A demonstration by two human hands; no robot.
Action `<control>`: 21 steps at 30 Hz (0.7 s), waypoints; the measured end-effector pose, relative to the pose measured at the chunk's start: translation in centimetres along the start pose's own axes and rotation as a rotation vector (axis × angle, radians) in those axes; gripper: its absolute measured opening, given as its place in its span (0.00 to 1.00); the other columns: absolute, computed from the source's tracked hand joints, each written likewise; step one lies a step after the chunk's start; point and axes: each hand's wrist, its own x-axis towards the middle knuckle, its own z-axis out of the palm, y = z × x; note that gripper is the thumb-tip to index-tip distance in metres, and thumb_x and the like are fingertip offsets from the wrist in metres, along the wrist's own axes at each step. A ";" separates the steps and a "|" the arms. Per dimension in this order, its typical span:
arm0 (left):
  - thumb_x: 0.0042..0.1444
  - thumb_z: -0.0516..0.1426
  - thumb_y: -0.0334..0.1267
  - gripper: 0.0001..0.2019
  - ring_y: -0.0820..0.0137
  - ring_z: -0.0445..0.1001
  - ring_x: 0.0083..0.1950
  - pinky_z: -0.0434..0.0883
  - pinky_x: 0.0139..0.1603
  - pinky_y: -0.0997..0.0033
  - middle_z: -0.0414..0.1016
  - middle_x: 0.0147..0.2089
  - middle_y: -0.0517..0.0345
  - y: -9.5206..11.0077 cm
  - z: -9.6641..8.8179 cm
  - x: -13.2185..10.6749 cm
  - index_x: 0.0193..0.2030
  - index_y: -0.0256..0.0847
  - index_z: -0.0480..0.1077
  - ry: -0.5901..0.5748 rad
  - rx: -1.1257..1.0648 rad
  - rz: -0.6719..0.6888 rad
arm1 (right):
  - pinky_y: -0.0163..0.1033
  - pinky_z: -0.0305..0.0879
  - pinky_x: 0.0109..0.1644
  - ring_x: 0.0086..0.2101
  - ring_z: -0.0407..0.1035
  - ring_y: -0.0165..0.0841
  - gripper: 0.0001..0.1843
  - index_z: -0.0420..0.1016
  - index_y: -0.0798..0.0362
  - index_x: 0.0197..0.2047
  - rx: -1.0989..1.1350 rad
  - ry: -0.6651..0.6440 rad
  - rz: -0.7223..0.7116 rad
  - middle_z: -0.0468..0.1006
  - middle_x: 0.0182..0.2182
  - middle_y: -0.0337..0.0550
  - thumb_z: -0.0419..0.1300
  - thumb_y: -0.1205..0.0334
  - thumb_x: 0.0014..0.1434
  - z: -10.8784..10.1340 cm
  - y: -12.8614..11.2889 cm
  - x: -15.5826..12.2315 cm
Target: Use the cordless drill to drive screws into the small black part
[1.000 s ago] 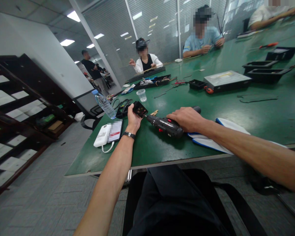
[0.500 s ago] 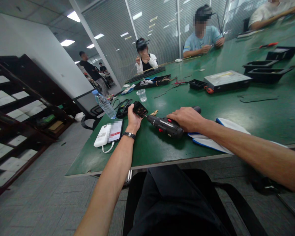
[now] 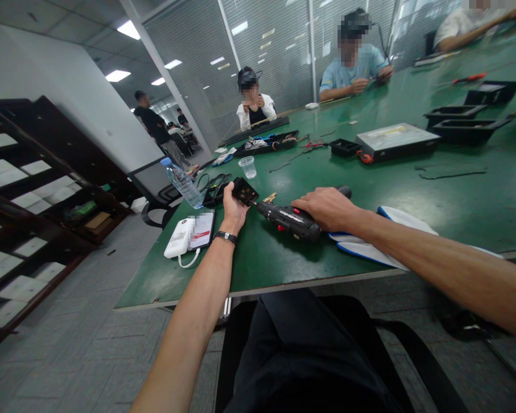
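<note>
Gripping the black power screwdriver with red controls point(image 3: 289, 219), the right hand point(image 3: 327, 209) has its fingers closed around the handle, whose dark end projects beyond the hand. The tool's nose points left, toward the left hand point(image 3: 235, 209). The left hand's fingers are clasped on a black, box-shaped device with a dark face bearing small gold-coloured details point(image 3: 244, 191). The device is located above the green tabletop point(image 3: 249, 269), tilted, its face turned toward the tool. The thin bit meets the device's near lower corner in the view (whether it is seated in a screw cannot be told).

Small gold-coloured pieces point(image 3: 270, 198) lie just behind the tool's nose. A white fabric glove with blue edging point(image 3: 365, 252) lies partly beneath the right forearm. Beyond the device stands a clear plastic cup point(image 3: 247, 167). To the left of the device is a clear plastic bottle with a blue cap point(image 3: 183, 183); nearer the table edge, a white power bank point(image 3: 178, 240) lies beside a dark-framed smartphone point(image 3: 203, 229).
</note>
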 end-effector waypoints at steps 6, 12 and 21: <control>0.54 0.57 0.54 0.20 0.62 0.76 0.46 0.73 0.43 0.64 0.77 0.42 0.52 0.1 0.1 -0.2 0.46 0.42 0.72 0.006 -0.005 -0.014 | 0.41 0.54 0.37 0.34 0.72 0.39 0.19 0.73 0.50 0.51 0.008 0.002 -0.004 0.81 0.37 0.48 0.59 0.60 0.56 0.0 0.0 0.0; 0.53 0.57 0.54 0.20 0.63 0.76 0.45 0.72 0.44 0.64 0.77 0.42 0.53 0.0 0.0 -0.1 0.45 0.42 0.72 -0.009 0.003 -0.004 | 0.41 0.54 0.37 0.34 0.72 0.40 0.18 0.74 0.50 0.50 0.007 -0.001 -0.006 0.81 0.36 0.48 0.58 0.60 0.56 0.0 0.0 0.0; 0.53 0.58 0.53 0.20 0.63 0.75 0.46 0.72 0.45 0.64 0.77 0.43 0.53 0.0 0.0 -0.1 0.46 0.42 0.73 -0.001 -0.012 -0.002 | 0.41 0.56 0.38 0.35 0.72 0.39 0.18 0.74 0.51 0.51 0.018 -0.010 0.002 0.81 0.37 0.48 0.58 0.60 0.57 -0.1 0.0 0.0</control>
